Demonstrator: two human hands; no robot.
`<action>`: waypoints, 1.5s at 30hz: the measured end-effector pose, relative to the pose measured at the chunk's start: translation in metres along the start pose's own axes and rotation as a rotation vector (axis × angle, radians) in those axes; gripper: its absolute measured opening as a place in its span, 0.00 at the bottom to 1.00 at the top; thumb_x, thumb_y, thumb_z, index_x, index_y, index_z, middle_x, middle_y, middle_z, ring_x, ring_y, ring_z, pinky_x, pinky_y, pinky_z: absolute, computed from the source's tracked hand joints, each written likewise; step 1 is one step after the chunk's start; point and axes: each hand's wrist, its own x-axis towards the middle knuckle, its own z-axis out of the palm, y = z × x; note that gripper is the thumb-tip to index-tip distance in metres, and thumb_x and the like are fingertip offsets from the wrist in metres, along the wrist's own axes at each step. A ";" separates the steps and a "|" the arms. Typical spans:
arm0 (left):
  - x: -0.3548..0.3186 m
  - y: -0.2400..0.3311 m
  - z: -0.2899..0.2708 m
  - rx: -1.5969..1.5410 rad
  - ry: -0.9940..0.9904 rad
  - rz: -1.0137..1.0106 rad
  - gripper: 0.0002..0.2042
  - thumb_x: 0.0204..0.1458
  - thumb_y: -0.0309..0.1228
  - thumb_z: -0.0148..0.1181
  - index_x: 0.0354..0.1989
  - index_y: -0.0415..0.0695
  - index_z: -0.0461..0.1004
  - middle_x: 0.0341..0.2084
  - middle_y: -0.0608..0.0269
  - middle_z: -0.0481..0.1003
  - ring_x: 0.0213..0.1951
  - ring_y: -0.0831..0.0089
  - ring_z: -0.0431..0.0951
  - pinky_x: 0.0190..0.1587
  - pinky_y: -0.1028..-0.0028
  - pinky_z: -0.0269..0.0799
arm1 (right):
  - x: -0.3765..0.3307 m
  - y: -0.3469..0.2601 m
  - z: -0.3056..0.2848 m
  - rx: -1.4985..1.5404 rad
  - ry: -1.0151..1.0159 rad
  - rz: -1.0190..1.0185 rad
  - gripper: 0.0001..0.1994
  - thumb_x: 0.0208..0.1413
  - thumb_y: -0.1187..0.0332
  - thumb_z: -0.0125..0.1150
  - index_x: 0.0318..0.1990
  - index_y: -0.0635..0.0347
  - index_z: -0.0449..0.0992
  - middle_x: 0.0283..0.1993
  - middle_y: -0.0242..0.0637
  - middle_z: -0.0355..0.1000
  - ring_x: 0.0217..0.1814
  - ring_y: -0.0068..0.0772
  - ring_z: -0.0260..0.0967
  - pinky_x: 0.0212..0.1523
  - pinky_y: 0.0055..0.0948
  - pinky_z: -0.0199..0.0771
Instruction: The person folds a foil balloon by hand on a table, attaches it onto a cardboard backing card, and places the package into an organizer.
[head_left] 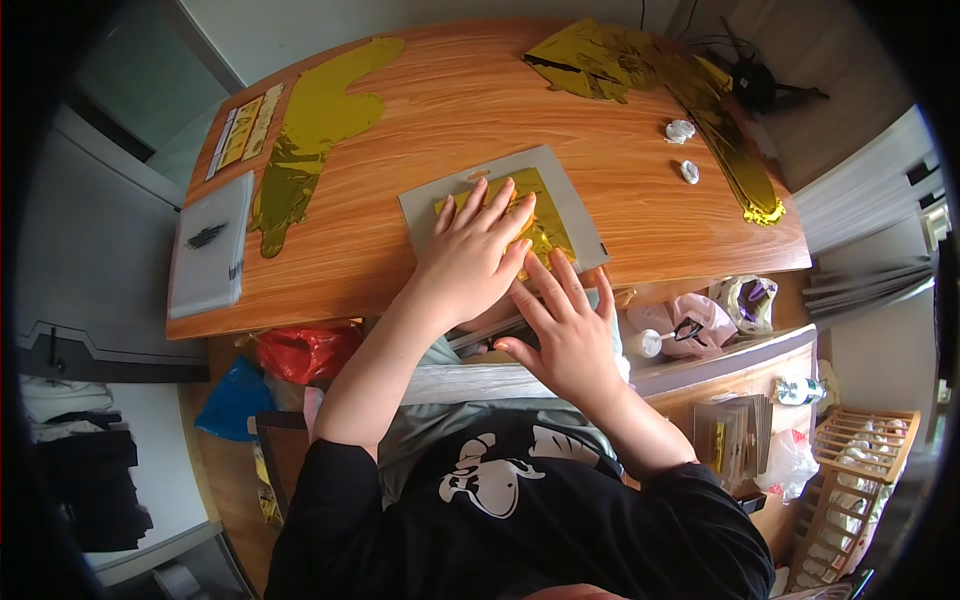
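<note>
A grey card (425, 203) with a hanging slot lies near the table's front edge, carrying a shiny gold foil piece (552, 205). My left hand (478, 250) lies spread on the foil, fingers pointing to the far side and covering much of it. Close beside it, my right hand (565, 325) has its fingers apart, the fingertips at the card's near edge and the palm beyond the table's edge. Neither hand grips anything that I can see. What lies under the left palm is hidden.
Gold foil balloons lie flat at the far left (330, 110) and far right (600, 62). Clear plastic bags (215, 255) are stacked at the left edge. Two small white crumpled pieces (680, 131) sit at the right. A bench (735, 360) with packaged cards stands beside me.
</note>
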 end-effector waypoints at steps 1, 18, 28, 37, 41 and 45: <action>0.000 0.000 0.000 -0.003 0.013 0.002 0.26 0.69 0.44 0.44 0.73 0.51 0.61 0.74 0.52 0.56 0.76 0.47 0.50 0.74 0.41 0.42 | 0.000 0.000 -0.001 0.010 -0.008 -0.010 0.35 0.59 0.34 0.55 0.66 0.45 0.72 0.74 0.36 0.62 0.78 0.46 0.54 0.73 0.61 0.41; -0.002 -0.003 0.012 0.117 0.114 0.050 0.26 0.68 0.46 0.47 0.72 0.54 0.64 0.73 0.53 0.60 0.75 0.48 0.54 0.73 0.41 0.46 | -0.005 0.003 0.000 0.114 0.055 0.017 0.29 0.57 0.45 0.64 0.62 0.48 0.76 0.71 0.36 0.66 0.74 0.47 0.59 0.72 0.55 0.44; -0.002 0.000 0.010 0.141 0.113 0.054 0.26 0.67 0.47 0.47 0.72 0.54 0.64 0.72 0.54 0.61 0.74 0.48 0.56 0.72 0.40 0.48 | -0.016 0.021 0.003 0.098 0.312 0.159 0.19 0.54 0.63 0.68 0.53 0.53 0.79 0.56 0.36 0.74 0.61 0.43 0.68 0.61 0.42 0.55; -0.002 -0.002 0.010 0.156 0.102 0.066 0.27 0.67 0.49 0.49 0.73 0.54 0.63 0.72 0.53 0.60 0.74 0.48 0.55 0.72 0.39 0.49 | -0.009 0.030 0.003 0.193 0.255 0.087 0.19 0.54 0.65 0.69 0.53 0.56 0.77 0.59 0.40 0.73 0.64 0.39 0.69 0.63 0.44 0.54; -0.002 0.000 0.008 0.160 0.099 0.057 0.28 0.67 0.49 0.49 0.73 0.54 0.63 0.72 0.53 0.60 0.74 0.48 0.55 0.72 0.40 0.49 | -0.007 0.033 -0.003 0.167 0.216 0.022 0.17 0.53 0.66 0.69 0.51 0.55 0.77 0.59 0.40 0.73 0.65 0.39 0.69 0.65 0.45 0.53; -0.002 0.001 0.007 0.150 0.062 0.043 0.28 0.67 0.48 0.50 0.74 0.57 0.60 0.74 0.54 0.57 0.75 0.49 0.52 0.73 0.40 0.47 | -0.016 0.035 0.005 0.154 0.373 -0.037 0.20 0.54 0.63 0.69 0.55 0.55 0.77 0.62 0.40 0.72 0.66 0.40 0.68 0.68 0.45 0.50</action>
